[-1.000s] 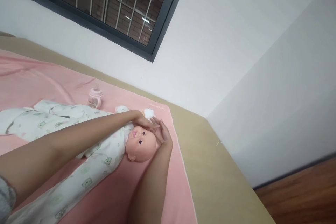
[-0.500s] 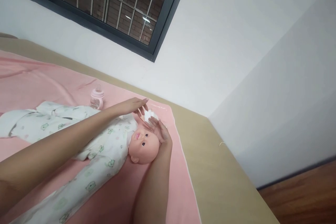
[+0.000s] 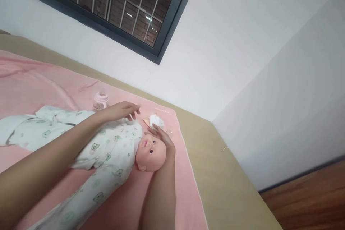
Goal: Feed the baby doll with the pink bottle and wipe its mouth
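A baby doll [image 3: 151,153] in white pyjamas with green animal prints lies on its back on a pink blanket [image 3: 185,187], its bare head to the right. Over the doll's chest, my left hand [image 3: 121,110] hovers with fingers stretched and nothing in them. My right hand [image 3: 163,137] lies at the far side of the doll's head, fingers extended, wrist partly hidden by the head. Just beyond its fingertips is a crumpled white piece with an orange-tan corner [image 3: 155,120], perhaps tissue; I cannot tell for certain.
A pink-topped baby bottle [image 3: 100,101] stands on the blanket behind the doll's torso. The wooden surface [image 3: 207,151] under the blanket meets a white wall [image 3: 205,61]. Above is a dark-framed window [image 3: 159,52] with bars outside.
My left hand has drawn back leftward from the white piece to above the doll's chest. My right hand's fingers have lowered beside the head, leaving the white piece in plainer sight.
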Motion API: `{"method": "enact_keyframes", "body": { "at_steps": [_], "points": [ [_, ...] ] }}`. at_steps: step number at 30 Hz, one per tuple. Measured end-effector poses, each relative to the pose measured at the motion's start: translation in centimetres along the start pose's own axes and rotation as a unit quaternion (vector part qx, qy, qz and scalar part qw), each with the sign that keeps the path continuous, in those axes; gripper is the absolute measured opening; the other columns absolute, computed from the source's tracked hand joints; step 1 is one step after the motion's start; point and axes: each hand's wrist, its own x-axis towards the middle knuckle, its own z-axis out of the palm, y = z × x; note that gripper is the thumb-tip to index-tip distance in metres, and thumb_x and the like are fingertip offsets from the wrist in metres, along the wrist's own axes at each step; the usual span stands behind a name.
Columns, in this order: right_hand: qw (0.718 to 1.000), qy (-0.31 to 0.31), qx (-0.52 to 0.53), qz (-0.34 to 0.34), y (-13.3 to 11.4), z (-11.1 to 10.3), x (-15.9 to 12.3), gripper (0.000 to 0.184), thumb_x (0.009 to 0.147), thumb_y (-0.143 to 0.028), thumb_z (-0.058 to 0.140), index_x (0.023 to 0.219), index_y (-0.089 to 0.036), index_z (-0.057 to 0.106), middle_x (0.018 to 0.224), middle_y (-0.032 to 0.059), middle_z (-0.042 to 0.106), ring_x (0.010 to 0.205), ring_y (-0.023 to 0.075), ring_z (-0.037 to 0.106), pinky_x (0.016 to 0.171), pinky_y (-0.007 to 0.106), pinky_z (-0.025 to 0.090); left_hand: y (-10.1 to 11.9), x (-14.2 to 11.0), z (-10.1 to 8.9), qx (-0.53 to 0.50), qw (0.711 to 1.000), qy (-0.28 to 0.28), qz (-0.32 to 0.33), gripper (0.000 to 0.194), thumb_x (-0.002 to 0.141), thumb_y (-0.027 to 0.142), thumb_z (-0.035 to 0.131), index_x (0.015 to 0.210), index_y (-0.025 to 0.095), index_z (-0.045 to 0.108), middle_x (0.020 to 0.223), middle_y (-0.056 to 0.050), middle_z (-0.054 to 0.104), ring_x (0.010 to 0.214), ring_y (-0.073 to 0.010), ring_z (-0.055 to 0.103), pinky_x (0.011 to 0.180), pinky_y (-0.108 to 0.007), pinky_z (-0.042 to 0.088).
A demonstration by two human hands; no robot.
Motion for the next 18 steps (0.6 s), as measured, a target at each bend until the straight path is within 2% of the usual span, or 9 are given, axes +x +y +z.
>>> {"method": "enact_keyframes", "body": {
  "at_steps": [4, 9, 14, 16, 18],
  "points": [
    [1.0, 0.015, 0.014, 0.007, 0.3, 0.2, 0.1, 0.041, 0.077, -0.04, 0.069, 0.113, -0.023, 0.058, 0.13, 0.0056, 0.057, 0.11, 0.0243, 0.062, 0.101, 0.042, 0.044, 0.0, -0.3, -0.7, 0.0, 1.0, -0.004, 0.003, 0.073, 0.07, 0.078, 0.046, 0.096, 0.013, 0.064, 0.087, -0.013, 0.069, 0.078, -0.0261, 0.066, 0.065, -0.031, 0.05],
    [0.999, 0.033, 0.008, -0.006, 0.9, 0.5, -0.5, 0.035, 0.08, -0.04, 0.066, 0.111, -0.024, 0.061, 0.142, 0.0031, 0.047, 0.12, 0.0235, 0.056, 0.105, 0.04, 0.043, 0.0, -0.6, -1.3, 0.004, 1.0, -0.013, 0.011, 0.07, 0.073, 0.076, 0.045, 0.097, 0.013, 0.064, 0.088, -0.013, 0.07, 0.079, -0.0263, 0.067, 0.065, -0.031, 0.05],
    [0.999, 0.036, -0.004, -0.008, 0.5, 1.8, -2.1, 0.05, 0.08, -0.045, 0.065, 0.126, -0.03, 0.053, 0.136, 0.0046, 0.053, 0.118, 0.0249, 0.057, 0.103, 0.046, 0.044, -0.1, -0.9, -1.6, 0.015, 1.0, -0.017, 0.011, 0.068, 0.077, 0.074, 0.043, 0.099, 0.013, 0.064, 0.093, -0.013, 0.069, 0.081, -0.026, 0.067, 0.065, -0.03, 0.051],
    [0.999, 0.026, -0.004, -0.036, 0.0, 2.2, -2.4, 0.054, 0.08, -0.046, 0.065, 0.13, -0.032, 0.05, 0.131, 0.0052, 0.057, 0.118, 0.0251, 0.057, 0.101, 0.048, 0.044, -0.2, -0.9, -1.9, 0.026, 1.0, -0.011, 0.014, 0.067, 0.078, 0.073, 0.043, 0.1, 0.013, 0.064, 0.094, -0.013, 0.069, 0.082, -0.0261, 0.067, 0.067, -0.031, 0.051],
    [0.994, 0.034, -0.012, -0.099, -0.6, 2.2, -2.5, 0.053, 0.078, -0.045, 0.066, 0.128, -0.03, 0.053, 0.13, 0.0053, 0.058, 0.117, 0.0245, 0.057, 0.102, 0.046, 0.044, -0.4, -0.9, -2.5, 0.047, 0.999, 0.006, 0.014, 0.065, 0.077, 0.072, 0.045, 0.098, 0.013, 0.064, 0.095, -0.013, 0.069, 0.083, -0.0264, 0.067, 0.07, -0.032, 0.051]
  ]
}}
